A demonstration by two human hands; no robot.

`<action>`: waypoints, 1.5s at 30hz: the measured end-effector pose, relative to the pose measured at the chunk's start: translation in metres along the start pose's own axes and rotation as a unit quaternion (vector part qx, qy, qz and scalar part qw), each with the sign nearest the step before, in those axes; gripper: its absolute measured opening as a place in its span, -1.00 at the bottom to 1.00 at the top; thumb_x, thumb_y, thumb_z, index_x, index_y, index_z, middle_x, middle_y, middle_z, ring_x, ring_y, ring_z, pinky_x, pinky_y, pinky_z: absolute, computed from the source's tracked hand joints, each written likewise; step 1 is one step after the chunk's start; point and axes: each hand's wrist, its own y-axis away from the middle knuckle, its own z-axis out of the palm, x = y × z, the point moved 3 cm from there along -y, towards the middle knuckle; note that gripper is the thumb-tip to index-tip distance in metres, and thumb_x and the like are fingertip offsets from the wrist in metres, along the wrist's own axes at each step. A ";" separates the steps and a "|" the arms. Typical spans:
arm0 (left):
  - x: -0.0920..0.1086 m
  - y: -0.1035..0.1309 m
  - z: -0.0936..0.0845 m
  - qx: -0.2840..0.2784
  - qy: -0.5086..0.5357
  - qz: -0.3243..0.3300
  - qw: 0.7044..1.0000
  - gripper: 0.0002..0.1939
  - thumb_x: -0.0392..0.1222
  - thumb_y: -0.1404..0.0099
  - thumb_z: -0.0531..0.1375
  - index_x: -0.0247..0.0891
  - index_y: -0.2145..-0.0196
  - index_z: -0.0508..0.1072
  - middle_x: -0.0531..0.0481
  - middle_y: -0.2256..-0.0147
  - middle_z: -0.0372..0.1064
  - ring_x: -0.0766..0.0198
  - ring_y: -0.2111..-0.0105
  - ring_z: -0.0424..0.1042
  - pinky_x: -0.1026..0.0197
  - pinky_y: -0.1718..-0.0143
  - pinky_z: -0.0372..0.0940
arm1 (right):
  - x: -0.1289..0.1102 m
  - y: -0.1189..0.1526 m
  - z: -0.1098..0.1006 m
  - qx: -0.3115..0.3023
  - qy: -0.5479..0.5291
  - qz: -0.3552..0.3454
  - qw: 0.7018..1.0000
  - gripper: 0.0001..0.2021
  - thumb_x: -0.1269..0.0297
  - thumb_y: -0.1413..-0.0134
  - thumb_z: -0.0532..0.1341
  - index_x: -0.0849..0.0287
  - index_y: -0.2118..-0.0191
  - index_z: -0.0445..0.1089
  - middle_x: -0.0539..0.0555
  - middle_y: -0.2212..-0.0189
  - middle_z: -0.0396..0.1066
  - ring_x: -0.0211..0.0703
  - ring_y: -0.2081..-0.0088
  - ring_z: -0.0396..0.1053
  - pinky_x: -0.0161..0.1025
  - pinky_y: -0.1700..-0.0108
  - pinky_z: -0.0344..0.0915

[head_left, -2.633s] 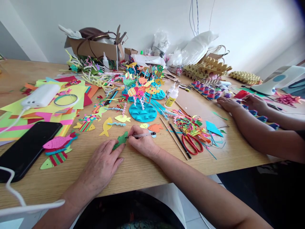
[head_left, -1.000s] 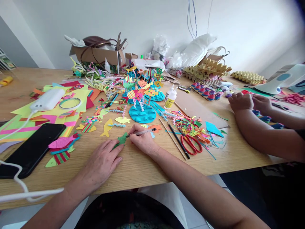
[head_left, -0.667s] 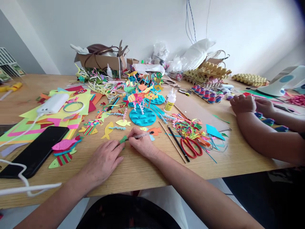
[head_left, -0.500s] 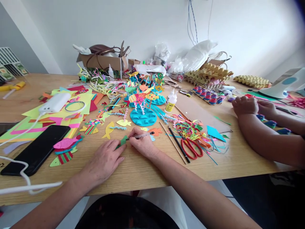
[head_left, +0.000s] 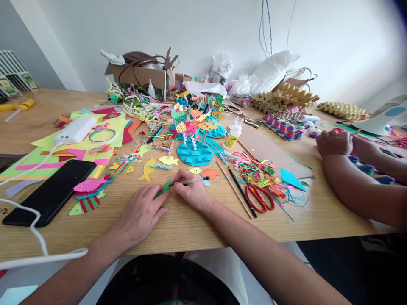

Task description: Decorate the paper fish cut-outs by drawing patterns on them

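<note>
Several fish cutouts [head_left: 89,185] lie overlapped at left on the table [head_left: 190,228], beside the black phone [head_left: 51,192]. Next comes the left hand [head_left: 141,216], palm down, fingers loosely spread, thumb apart, fingertips resting on the green fish [head_left: 163,188]. That fish lies on the wood between the 2 hands. It seems thin and very light, probably paper or foam sheet: flat enough to draw on, easy to bend or crease, apt to skid under a pen. Light pressure on its body, clear of the nib, would suit it best. Its visible part is mid-green, with surface marks too fine to tell; fingers cover the rest. Further right, the pen [head_left: 195,180] slants with its tip at the fish; it looks slim, rigid and light, clear-barrelled with a dark end, best held low. The right hand [head_left: 193,192] pinches it near the tip.
</note>
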 end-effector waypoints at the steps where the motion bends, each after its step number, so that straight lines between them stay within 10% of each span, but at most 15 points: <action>1: 0.000 0.000 0.000 0.002 0.004 -0.001 1.000 -0.68 -0.27 -0.30 0.06 -0.31 -0.01 0.37 -0.17 0.08 0.27 0.04 0.07 0.26 -0.04 0.01 0.25 | 0.000 0.000 0.000 -0.002 -0.002 0.002 1.000 -0.92 0.48 0.20 0.09 0.16 0.54 0.22 -0.12 0.65 0.21 -0.33 0.56 0.13 -0.39 0.52 0.06; 45: 0.000 0.001 0.003 0.037 -0.020 0.013 0.999 -0.71 -0.26 -0.33 0.01 -0.29 0.05 0.40 -0.19 0.09 0.28 0.03 0.07 0.28 -0.06 0.04 0.29 | -0.005 0.000 0.000 -0.006 0.027 0.010 1.000 -0.88 0.53 0.24 0.12 0.17 0.58 0.21 -0.14 0.66 0.21 -0.37 0.60 0.12 -0.41 0.53 0.08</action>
